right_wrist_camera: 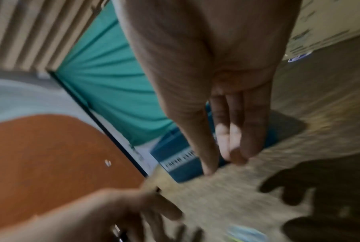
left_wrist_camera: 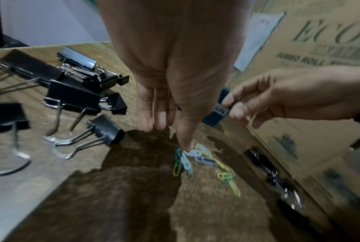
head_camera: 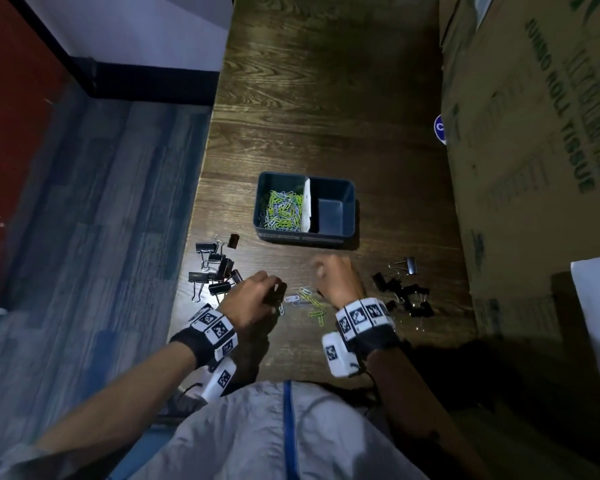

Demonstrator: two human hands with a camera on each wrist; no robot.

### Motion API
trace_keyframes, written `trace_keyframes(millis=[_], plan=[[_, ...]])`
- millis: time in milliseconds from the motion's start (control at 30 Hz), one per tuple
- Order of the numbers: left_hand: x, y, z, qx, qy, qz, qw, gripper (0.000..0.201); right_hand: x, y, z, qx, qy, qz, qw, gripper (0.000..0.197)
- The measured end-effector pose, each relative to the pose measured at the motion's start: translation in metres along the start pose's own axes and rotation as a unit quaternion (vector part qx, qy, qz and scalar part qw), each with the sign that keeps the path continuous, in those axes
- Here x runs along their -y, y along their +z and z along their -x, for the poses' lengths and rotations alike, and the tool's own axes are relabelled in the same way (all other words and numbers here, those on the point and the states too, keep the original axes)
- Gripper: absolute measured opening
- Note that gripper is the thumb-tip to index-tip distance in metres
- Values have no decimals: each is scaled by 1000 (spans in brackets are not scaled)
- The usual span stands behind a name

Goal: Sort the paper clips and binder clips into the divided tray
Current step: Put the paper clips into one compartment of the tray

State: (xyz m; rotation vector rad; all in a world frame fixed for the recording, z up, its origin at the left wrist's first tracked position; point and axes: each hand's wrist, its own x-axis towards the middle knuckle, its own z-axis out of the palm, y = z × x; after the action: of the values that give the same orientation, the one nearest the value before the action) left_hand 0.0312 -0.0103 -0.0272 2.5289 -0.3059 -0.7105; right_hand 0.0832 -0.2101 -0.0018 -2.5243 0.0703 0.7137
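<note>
The dark blue divided tray (head_camera: 302, 238) sits mid-table; its left compartment holds green and pale paper clips (head_camera: 284, 209), its right one is bare. Loose paper clips (head_camera: 309, 303) lie between my hands. Black binder clips lie in a left pile (head_camera: 215, 271) and a right pile (head_camera: 404, 294). My left hand (left_wrist_camera: 168, 135) points down with straight fingers, one fingertip (left_wrist_camera: 187, 147) pressing on the loose paper clips (left_wrist_camera: 187, 160). My right hand (left_wrist_camera: 237, 111) hovers near the tray (left_wrist_camera: 213, 117), fingers loosely curled, nothing seen in it. The right wrist view is blurred.
A large cardboard box (head_camera: 534, 150) walls off the table's right side, close to the right binder clip pile. The table's left edge (head_camera: 194, 216) drops to the blue floor just beyond the left pile. A white sheet (head_camera: 596, 306) lies at the right.
</note>
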Motion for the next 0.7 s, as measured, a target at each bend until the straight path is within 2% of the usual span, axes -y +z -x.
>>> trace_keyframes(millis=[67,167,233,333,467,600,700], plan=[[3,7,3,31,19,-39,999,62,-27,16,9,66,18,98,993,33],[4,13,-1,50,57,-95,993,66,-50,29,21,100,10,100,990,51],[1,15,-5,44,70,-99,992,59,-56,36,24,91,-20,94,991,52],[-4,19,-12,9,60,-59,996,46,-56,49,24,46,-50,97,993,42],[-11,25,-17,-12,41,-26,999,34,-46,66,18,4,-50,66,997,30],[-3,30,-16,-39,9,42,998,30,-49,65,16,-21,-39,-22,999,36],[5,29,-12,-40,-4,16,999,46,-62,63,17,-10,-63,-15,998,55]])
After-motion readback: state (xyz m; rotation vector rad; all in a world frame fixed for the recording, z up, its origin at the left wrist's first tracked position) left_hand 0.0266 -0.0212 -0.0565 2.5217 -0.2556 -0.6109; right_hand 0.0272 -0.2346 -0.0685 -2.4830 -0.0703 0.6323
